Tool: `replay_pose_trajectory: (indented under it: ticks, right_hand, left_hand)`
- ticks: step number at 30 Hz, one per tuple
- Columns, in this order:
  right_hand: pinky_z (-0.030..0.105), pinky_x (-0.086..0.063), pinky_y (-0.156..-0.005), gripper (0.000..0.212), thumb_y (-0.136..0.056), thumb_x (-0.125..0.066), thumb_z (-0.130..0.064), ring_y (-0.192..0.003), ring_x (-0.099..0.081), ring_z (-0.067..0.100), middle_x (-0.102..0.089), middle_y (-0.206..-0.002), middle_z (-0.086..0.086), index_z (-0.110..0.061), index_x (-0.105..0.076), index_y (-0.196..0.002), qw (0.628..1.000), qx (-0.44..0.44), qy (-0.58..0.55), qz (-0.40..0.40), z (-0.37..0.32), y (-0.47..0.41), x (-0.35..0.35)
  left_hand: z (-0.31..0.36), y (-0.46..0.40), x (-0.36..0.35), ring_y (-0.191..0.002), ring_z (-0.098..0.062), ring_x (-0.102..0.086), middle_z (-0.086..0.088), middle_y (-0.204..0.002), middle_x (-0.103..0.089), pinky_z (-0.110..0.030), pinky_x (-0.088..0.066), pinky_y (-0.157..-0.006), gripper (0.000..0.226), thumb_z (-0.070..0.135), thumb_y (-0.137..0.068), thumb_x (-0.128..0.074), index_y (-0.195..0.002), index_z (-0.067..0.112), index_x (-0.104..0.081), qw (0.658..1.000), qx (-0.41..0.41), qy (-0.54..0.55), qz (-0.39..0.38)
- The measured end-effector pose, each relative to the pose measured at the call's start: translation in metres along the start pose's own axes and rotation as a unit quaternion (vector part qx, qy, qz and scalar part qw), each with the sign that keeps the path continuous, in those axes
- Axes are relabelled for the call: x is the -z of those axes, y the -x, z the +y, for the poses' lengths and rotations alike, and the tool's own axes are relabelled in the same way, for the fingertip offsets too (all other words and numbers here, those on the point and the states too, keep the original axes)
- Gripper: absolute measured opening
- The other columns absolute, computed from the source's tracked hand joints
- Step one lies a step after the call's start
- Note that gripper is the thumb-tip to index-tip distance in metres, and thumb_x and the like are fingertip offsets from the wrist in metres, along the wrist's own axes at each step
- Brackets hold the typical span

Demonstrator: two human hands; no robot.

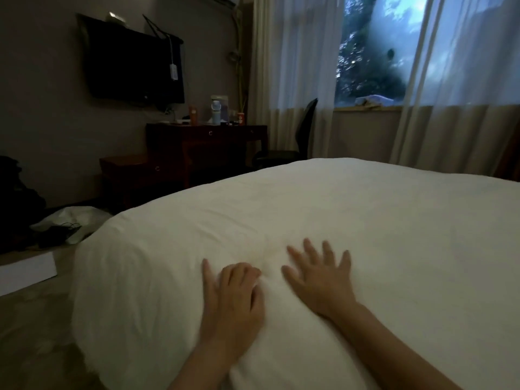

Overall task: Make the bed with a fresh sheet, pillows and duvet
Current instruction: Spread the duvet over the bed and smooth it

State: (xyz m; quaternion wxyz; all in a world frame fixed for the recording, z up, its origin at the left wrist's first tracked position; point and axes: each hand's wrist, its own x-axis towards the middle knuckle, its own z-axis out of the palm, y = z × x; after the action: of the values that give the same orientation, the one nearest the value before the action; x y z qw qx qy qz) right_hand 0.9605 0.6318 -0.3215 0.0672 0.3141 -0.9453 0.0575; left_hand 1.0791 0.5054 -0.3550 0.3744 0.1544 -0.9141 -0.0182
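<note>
Left hand (235, 294) gripped the near duvet (323, 209) with curled fingers — right hand (320, 277), fingers spread wide, pressed flat — likely smoothing wrinkles.

We see both hands side by side on the duvet (337, 220) covering the bed, the left hand (233, 294) left of the right hand (318, 280), with a tabletop (205, 127) carrying bottles beyond, a television (132, 66) above it, and a chair (298, 136) to its right.
</note>
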Motion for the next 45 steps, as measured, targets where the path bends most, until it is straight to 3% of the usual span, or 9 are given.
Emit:
replay_pose_trajectory:
  ticks: [9, 13, 18, 25, 30, 33, 36, 41, 45]
  right_hand:
    - [0.059, 0.013, -0.113, 0.058, -0.098, -0.003, -0.05, -0.148, 0.011, 0.024, 0.003, -0.162, -0.006, -0.034, 0.001, -0.153, 0.998, -0.065, 0.009, -0.023, -0.066, -0.017, -0.006]
    - [0.051, 0.009, -0.116, 0.092, -0.067, 0.021, -0.056, -0.148, 0.005, 0.015, -0.001, -0.162, -0.009, -0.034, -0.001, -0.153, 0.999, -0.053, 0.001, 0.005, -0.073, -0.01, -0.009]
    - [0.047, 0.011, -0.117, 0.09, -0.068, 0.018, -0.058, -0.148, 0.001, 0.01, -0.006, -0.161, -0.013, -0.039, -0.007, -0.152, 0.998, -0.057, -0.018, 0.031, -0.07, -0.011, -0.013]
    - [0.052, 0.009, -0.116, 0.091, -0.068, 0.019, -0.058, -0.148, 0.002, 0.016, -0.005, -0.161, -0.007, -0.035, -0.005, -0.153, 0.998, -0.056, 0.005, 0.022, -0.075, -0.01, -0.016]
    - [0.058, 0.016, -0.112, 0.091, -0.065, 0.023, -0.076, -0.147, 0.017, 0.027, 0.013, -0.161, -0.004, -0.043, 0.012, -0.148, 0.998, -0.03, 0.005, -0.048, -0.093, -0.007, -0.007]
    - [0.053, 0.022, -0.111, 0.074, -0.075, 0.005, -0.076, -0.143, 0.028, 0.023, 0.028, -0.154, -0.011, -0.053, 0.014, -0.144, 0.985, 0.12, -0.027, -0.118, -0.109, 0.006, 0.008]
    - [0.028, 0.019, -0.114, 0.05, -0.097, -0.04, -0.05, -0.144, 0.012, -0.003, 0.003, -0.157, -0.026, -0.047, -0.028, -0.146, 0.917, 0.255, -0.168, -0.258, -0.087, -0.01, 0.04]
    - [0.043, -0.013, -0.119, 0.065, -0.094, -0.047, -0.049, -0.147, -0.015, 0.018, -0.019, -0.159, -0.006, -0.046, -0.007, -0.145, 0.999, -0.019, -0.034, 0.017, 0.029, -0.139, 0.051]
    - [0.065, -0.001, -0.112, 0.065, -0.094, -0.019, -0.067, -0.145, -0.003, 0.041, -0.007, -0.162, 0.004, -0.042, -0.003, -0.151, 0.955, -0.289, -0.03, -0.06, 0.039, -0.232, 0.011]
  left_hand:
    - [-0.019, -0.009, -0.011, -0.122, -0.025, -0.049, -0.009, -0.112, -0.069, -0.051, -0.012, -0.108, 0.046, 0.027, -0.083, -0.037, -0.107, 0.005, -0.069, 0.99, 0.022, 0.141, -0.01]
    - [-0.067, -0.036, -0.011, -0.122, -0.016, -0.056, 0.01, -0.121, -0.066, -0.054, 0.002, -0.11, 0.055, 0.041, -0.082, -0.031, -0.116, 0.02, -0.069, 0.991, -0.014, 0.101, -0.083]
    - [-0.084, -0.036, -0.02, -0.126, -0.017, -0.053, 0.011, -0.134, -0.057, -0.062, -0.014, -0.106, 0.054, 0.048, -0.088, -0.031, -0.127, 0.025, -0.062, 0.989, -0.043, 0.058, -0.126]
    - [-0.085, -0.032, -0.015, -0.144, -0.006, -0.018, 0.02, -0.153, -0.027, -0.05, 0.008, -0.113, 0.074, 0.053, -0.083, 0.002, -0.146, 0.035, -0.034, 0.985, -0.034, 0.079, -0.148]
    - [-0.094, -0.044, -0.011, -0.126, -0.015, -0.052, 0.01, -0.137, -0.054, -0.06, -0.03, -0.102, 0.061, 0.034, -0.087, -0.016, -0.129, 0.023, -0.059, 0.978, -0.077, 0.111, -0.157]
    - [-0.113, -0.062, -0.01, -0.124, -0.013, -0.054, 0.007, -0.127, -0.062, -0.042, -0.027, -0.107, 0.056, 0.039, -0.087, -0.024, -0.119, 0.021, -0.066, 0.962, -0.04, 0.2, -0.182]
    - [-0.135, -0.077, -0.013, -0.126, -0.006, -0.042, 0.012, -0.131, -0.059, -0.043, -0.02, -0.106, 0.048, 0.045, -0.088, -0.032, -0.12, 0.028, -0.065, 0.962, -0.112, 0.119, -0.219]
    - [-0.163, -0.115, -0.032, -0.123, -0.01, -0.055, 0.016, -0.134, -0.055, -0.047, -0.02, -0.102, 0.061, 0.058, -0.098, -0.007, -0.129, 0.037, -0.056, 0.944, -0.117, 0.018, -0.308]
    - [-0.194, -0.156, -0.043, -0.146, -0.002, -0.001, 0.026, -0.154, 0.002, -0.045, 0.013, -0.114, 0.114, 0.077, -0.048, 0.042, -0.148, 0.046, -0.004, 0.949, -0.091, -0.023, -0.3]
